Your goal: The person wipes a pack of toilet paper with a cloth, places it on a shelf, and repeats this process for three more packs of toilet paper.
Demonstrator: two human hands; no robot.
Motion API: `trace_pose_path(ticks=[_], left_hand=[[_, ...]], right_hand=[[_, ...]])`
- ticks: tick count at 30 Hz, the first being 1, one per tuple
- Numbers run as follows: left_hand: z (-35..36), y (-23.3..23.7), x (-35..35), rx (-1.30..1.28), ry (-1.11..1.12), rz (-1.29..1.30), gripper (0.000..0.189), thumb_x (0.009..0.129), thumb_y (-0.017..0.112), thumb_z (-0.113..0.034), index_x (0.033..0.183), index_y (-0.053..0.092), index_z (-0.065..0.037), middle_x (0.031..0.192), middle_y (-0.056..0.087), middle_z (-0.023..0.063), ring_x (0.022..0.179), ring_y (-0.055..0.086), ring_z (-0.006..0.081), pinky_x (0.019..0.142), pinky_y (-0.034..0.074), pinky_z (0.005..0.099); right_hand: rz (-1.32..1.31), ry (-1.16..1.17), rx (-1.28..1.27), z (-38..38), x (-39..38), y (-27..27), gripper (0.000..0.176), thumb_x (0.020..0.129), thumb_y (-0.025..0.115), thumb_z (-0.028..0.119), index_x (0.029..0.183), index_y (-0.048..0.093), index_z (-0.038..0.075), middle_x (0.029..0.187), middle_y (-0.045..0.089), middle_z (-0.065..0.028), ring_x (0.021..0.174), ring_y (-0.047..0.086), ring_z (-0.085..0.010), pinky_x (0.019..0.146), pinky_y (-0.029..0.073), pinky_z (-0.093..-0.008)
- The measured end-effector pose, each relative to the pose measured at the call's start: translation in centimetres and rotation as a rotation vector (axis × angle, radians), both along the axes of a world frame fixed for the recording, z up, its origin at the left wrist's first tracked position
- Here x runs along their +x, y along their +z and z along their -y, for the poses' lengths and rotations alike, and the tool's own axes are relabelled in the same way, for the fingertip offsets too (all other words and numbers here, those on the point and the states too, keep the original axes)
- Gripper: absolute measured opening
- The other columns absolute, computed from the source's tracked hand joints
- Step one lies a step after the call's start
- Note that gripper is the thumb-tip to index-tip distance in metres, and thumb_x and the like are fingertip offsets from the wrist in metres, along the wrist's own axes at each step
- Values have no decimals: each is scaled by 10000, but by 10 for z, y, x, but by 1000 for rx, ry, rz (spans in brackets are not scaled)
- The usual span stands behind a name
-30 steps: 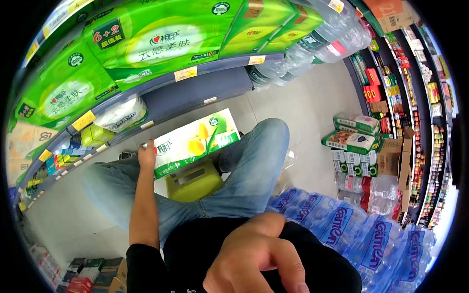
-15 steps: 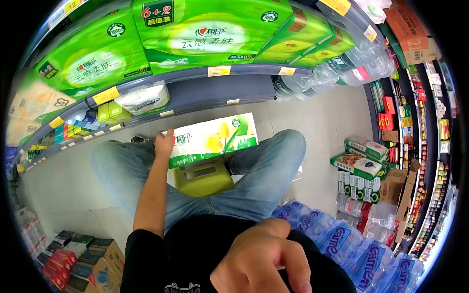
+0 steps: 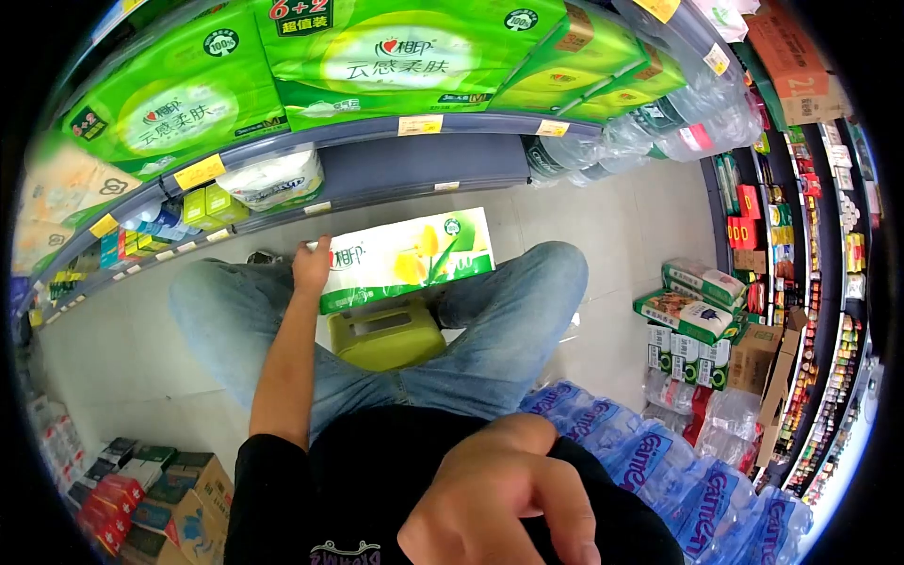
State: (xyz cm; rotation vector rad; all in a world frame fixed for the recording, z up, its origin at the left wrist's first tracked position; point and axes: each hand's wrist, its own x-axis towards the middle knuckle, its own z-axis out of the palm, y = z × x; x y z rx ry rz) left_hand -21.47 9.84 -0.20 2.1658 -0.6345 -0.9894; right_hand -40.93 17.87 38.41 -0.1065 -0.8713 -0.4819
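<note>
Blue bottle packs stand near stacked green-and-white bags.

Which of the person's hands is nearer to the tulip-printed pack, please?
The left hand: it grips the left end of the tulip-printed pack. The right hand is apart from it, close to the camera, in front of the black shirt.

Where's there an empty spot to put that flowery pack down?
The flowery pack might fit on the lower shelf, bare between the white pack and the clear bottles. Bare floor shows between the right knee and the stacked bags. The upper shelf is crowded with green packs.
</note>
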Motion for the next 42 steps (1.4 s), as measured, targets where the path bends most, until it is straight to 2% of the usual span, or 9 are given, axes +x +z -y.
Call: trace_pose_path(ticks=[7,10,15,19,27,34,42], left_hand=[[-1,4,0,-30,-8,1,714,846,646,-520,1229,612,81,1164,669,317,1152,634,426,1001,465,424],[-2,21,-7,-32,4,29,703,849,644,-516,1224,617,78,1166,668,316,1154,631,432,1001,465,425],[0,6,-2,-2,-17,30,701,852,636,-517,1217,619,81,1160,667,324,1150,630,438,1002,465,428],[-2,12,-5,12,-5,29,705,853,627,-521,1207,620,89,1154,662,337,1148,631,441,1004,464,430],[1,16,-4,43,-13,51,707,844,633,-528,1197,624,84,1169,657,336,1164,621,444,1010,460,437],[0,12,-5,6,-2,28,707,843,645,-521,1192,621,94,1144,662,341,1144,635,439,998,467,437],[-1,4,-3,-7,10,46,687,850,651,-519,1170,627,88,1127,669,337,1121,644,443,980,476,442]], right_hand=[[-126,-97,-20,1,-10,-1,339,907,702,163,1143,672,-78,941,699,-200,538,552,-273,428,398,-349],[-94,-56,-82,11,-8,-4,335,907,705,164,1136,671,-79,931,696,-201,546,554,-282,433,401,-354],[-33,56,33,-5,-8,-4,334,911,711,173,1121,664,-82,923,690,-209,600,599,-327,472,448,-369],[-10,15,49,-10,-4,-4,331,913,711,174,1114,660,-85,942,693,-220,646,633,-355,502,478,-376],[-2,-27,-70,6,-1,-8,320,910,714,161,1108,661,-85,979,699,-226,647,634,-351,495,475,-376],[-28,120,30,-1,-4,0,307,910,721,162,1084,666,-84,971,693,-235,653,641,-356,513,492,-379],[-41,58,13,-1,0,-2,306,909,713,152,1096,669,-86,988,700,-229,622,624,-327,504,486,-369]])
